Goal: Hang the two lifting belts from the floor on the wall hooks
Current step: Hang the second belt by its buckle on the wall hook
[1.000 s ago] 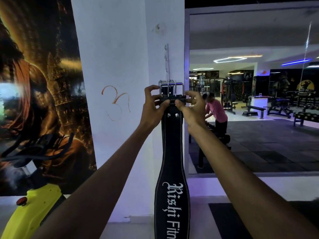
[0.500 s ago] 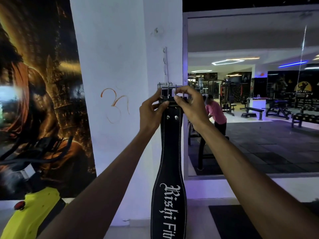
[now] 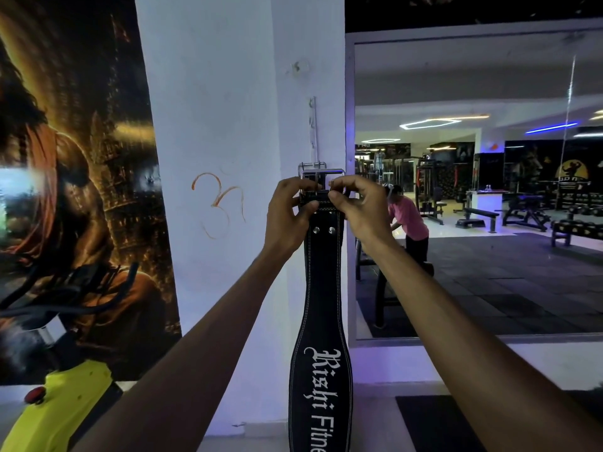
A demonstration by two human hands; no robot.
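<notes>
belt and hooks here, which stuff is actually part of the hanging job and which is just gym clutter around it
Part of the job:
- black lifting belt
- its metal buckle
- wall hook strip
- left hand and right hand, both gripping the belt top

Just around:
- yellow exercise bike
- wall poster
- mirror

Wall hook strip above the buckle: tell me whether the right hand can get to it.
Probably yes: the wall hook strip sits bare just above the right hand, though that hand is gripping the belt.

The belt (image 3: 321, 288) is looking like matt black leather with white stitching; its buckle (image 3: 323, 177) is gleaming as polished metal; the pillar (image 3: 212, 109) is showing smooth paint.
</notes>
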